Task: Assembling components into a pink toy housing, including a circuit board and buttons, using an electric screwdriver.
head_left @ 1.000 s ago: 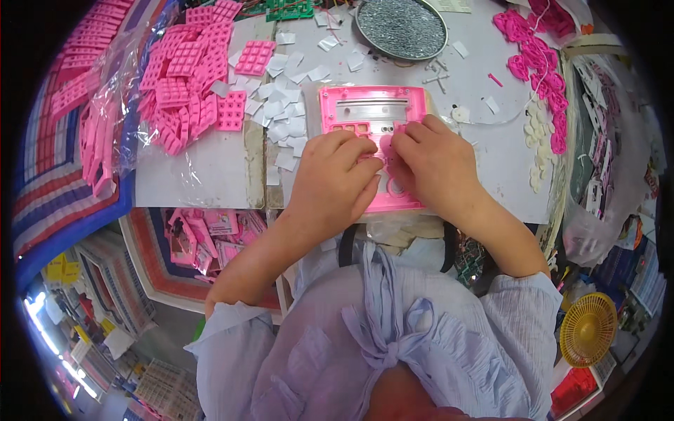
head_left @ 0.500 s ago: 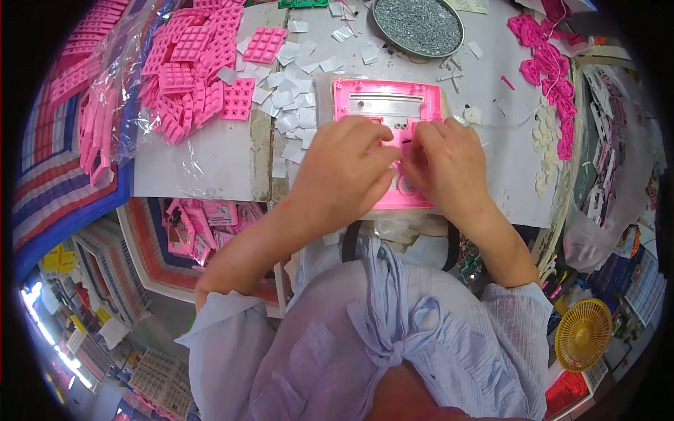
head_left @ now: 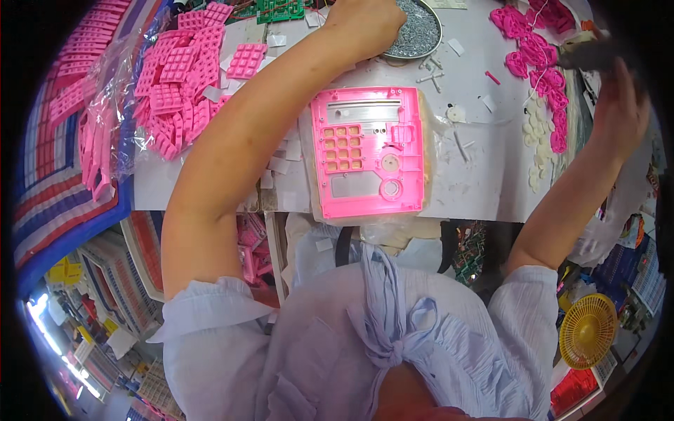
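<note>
worktable: pale worktop (head_left: 484,175), with a yellow fan (head_left: 588,330) low at the right and a striped cloth (head_left: 60,210) at the left edge.
pink panel: the pink panel (head_left: 411,193) lies flat at the middle of the worktop, inner side up, on a crinkled clear sheet (head_left: 428,151); its 12 square openings, 4 rows of 3, now show in full, where 0.5 s ago both hands covered its middle.
left hand: the left hand (head_left: 366,27) has left the panel and is at the round dish (head_left: 441,35) of small grey metal pieces (head_left: 415,31); its fingers bend down over the left side, tips hidden, so i cannot tell if they pinch anything.
right hand: the right hand (head_left: 621,116) has also left the panel, and is far right, fingers up against a dark tool (head_left: 593,55); blur there, so i cannot tell if they grip it.
keypads: pink keypad pieces (head_left: 168,98) heap at the left, as before.
right side: pink coils (head_left: 554,95) lie above white discs (head_left: 537,133).
drawer: the left forearm now hides much of the pink parts (head_left: 253,245) below the table edge.
</note>
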`<state>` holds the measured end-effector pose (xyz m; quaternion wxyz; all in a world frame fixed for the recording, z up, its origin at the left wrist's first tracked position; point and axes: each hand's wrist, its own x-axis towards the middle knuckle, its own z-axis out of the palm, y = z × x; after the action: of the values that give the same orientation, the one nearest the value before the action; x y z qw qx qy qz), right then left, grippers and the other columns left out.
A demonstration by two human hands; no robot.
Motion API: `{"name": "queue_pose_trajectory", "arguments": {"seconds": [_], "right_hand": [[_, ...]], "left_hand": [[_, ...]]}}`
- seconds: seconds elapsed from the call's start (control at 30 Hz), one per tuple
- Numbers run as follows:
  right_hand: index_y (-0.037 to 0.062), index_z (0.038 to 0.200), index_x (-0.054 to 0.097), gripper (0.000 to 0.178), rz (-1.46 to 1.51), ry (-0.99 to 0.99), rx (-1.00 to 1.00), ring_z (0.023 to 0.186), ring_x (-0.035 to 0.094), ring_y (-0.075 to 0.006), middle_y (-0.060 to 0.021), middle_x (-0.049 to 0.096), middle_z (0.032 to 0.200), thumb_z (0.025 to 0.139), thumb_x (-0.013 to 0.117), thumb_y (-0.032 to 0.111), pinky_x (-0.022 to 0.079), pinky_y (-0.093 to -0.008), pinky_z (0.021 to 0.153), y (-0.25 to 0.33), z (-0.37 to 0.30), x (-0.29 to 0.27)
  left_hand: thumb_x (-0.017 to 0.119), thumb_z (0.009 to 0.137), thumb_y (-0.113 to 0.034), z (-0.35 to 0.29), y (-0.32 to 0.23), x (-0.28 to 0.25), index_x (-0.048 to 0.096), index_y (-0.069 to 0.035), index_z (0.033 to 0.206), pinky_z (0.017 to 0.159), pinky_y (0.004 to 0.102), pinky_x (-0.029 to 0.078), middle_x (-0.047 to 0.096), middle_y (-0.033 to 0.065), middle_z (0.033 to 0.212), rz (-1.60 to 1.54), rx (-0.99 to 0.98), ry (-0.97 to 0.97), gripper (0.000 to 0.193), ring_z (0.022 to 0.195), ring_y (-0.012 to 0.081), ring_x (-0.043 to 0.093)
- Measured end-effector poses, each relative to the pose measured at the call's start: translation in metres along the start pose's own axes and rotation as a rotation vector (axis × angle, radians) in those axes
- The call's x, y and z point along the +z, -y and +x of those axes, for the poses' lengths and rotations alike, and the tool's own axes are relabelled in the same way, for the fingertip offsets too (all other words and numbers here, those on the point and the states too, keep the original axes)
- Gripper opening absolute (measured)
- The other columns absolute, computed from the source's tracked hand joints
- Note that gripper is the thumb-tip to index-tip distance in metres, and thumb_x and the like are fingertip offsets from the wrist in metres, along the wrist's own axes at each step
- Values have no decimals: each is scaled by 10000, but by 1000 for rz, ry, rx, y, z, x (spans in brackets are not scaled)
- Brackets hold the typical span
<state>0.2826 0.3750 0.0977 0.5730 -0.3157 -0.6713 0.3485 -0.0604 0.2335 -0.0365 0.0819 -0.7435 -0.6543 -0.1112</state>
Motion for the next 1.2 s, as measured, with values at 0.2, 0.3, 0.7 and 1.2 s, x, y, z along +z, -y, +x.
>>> {"name": "queue_pose_trajectory", "arguments": {"seconds": [0.2,0.3,0.7,1.2], "right_hand": [[-34,1157,584,426,359,498,225,830,634,-177,-83,645,890,853,716,234,516,-301,734,72,-53,130],[-45,1167,586,449,555,580,217,816,640,-196,-93,639,873,840,704,239,516,-322,733,74,-71,154],[118,1189,505,386,1001,751,232,501,473,-106,47,500,623,893,679,294,442,-294,526,111,-167,126],[125,1068,495,347,989,754,264,482,468,-113,28,510,626,858,718,287,433,-302,489,116,-177,123]], "left_hand": [[559,859,-224,1,4,11,726,-108,750,750,452,459,717,127,800,36,-84,-58,230,843,273,694],[545,874,-205,7,0,-5,728,-131,779,734,445,466,721,123,813,27,-111,56,219,848,271,694],[813,775,-162,-177,-110,-102,654,-129,906,837,404,392,671,-16,846,-760,12,-158,208,754,178,623],[831,733,-323,-185,-118,-99,671,-113,1011,915,446,347,673,11,1023,-690,-93,-235,383,914,183,615]]}}
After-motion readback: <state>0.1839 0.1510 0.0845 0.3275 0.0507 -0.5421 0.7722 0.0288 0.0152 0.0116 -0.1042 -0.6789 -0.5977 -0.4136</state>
